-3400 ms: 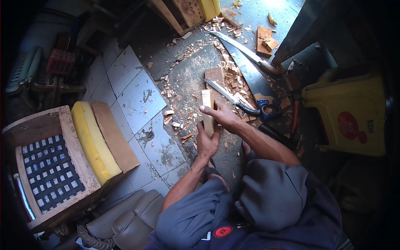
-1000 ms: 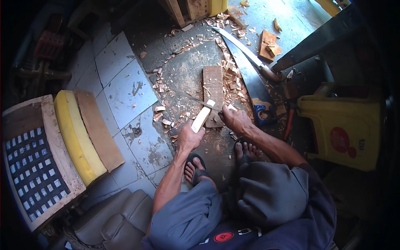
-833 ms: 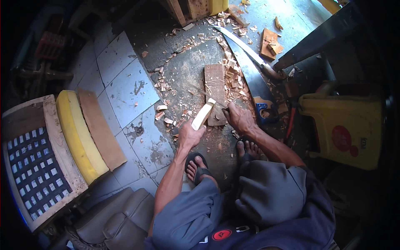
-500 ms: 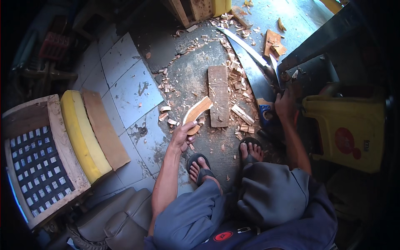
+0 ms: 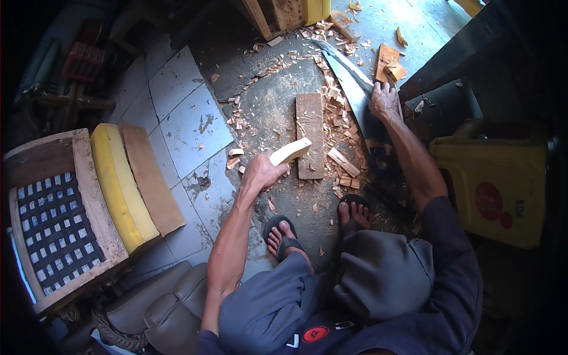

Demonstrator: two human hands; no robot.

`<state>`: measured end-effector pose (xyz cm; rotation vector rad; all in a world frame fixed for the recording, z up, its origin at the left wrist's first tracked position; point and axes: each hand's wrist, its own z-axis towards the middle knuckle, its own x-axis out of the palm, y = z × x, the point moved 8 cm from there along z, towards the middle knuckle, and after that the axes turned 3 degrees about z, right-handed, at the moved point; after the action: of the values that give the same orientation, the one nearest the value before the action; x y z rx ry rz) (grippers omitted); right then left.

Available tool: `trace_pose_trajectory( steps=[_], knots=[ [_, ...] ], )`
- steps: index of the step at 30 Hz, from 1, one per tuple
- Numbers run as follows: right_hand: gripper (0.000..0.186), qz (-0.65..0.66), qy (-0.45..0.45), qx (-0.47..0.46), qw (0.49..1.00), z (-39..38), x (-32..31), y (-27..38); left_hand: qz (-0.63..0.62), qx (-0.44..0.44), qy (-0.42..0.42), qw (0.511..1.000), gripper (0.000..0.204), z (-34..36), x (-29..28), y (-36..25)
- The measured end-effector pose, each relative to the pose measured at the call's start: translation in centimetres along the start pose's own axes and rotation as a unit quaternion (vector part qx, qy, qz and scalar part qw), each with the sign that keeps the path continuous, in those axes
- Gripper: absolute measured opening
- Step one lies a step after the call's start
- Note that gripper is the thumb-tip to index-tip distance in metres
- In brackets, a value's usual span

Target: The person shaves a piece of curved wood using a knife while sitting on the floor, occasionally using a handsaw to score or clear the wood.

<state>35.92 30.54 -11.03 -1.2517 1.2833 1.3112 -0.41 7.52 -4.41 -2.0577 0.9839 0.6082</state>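
My left hand [image 5: 263, 171] is closed round the lower end of a curved piece of pale wood [image 5: 290, 151], which shows its narrow edge. The wood's free end reaches over a rough wooden board [image 5: 310, 161] on the floor. Farther off to the right, my right hand [image 5: 386, 102] has its fingers curled down at the near end of a long curved toothed blade [image 5: 349, 68]. What those fingers grip is hidden beneath them. Under the curved blade lies a wide handsaw [image 5: 351, 89], its blue handle [image 5: 381, 158] in shadow nearer me.
Wood chips [image 5: 338, 121] litter the concrete around the board. Offcuts [image 5: 387, 59] lie beyond my right hand. A yellow plastic container [image 5: 491, 183] stands at the right. At the left are a webbed wooden frame [image 5: 56, 225] and yellow foam [image 5: 121, 189]. My sandalled feet flank the near floor.
My right hand has moved forward from the dark area near the saw handle to the curved blade's near end. My left hand has turned the curved wood from its broad face to its edge.
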Motion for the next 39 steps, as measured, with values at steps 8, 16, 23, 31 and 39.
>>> trace_pose_trajectory(
  steps=[8,16,23,31,39],
  knots=[
    [0.044,0.088,-0.032,-0.026,0.995,-0.8,-2.1,0.1,0.106,0.038,0.009,0.994,0.051,3.7,-2.5,-3.7],
    [0.039,0.382,-0.029,-0.080,0.920,-13.2,-8.2,8.7,0.148,0.073,-0.009,0.986,0.029,5.5,-3.1,-5.8],
    [0.034,0.484,-0.043,-0.036,0.873,-23.9,-0.9,13.3,0.254,0.005,0.055,0.966,0.044,5.5,-2.9,-9.1],
    [0.043,0.438,0.004,0.001,0.899,-25.4,-0.4,13.5,0.266,0.011,0.037,0.963,0.021,4.8,-2.0,-9.1],
    [0.033,0.465,0.055,0.020,0.883,-24.9,-0.6,13.4,0.274,0.027,0.018,0.961,0.023,4.4,-1.5,-9.3]
  ],
)
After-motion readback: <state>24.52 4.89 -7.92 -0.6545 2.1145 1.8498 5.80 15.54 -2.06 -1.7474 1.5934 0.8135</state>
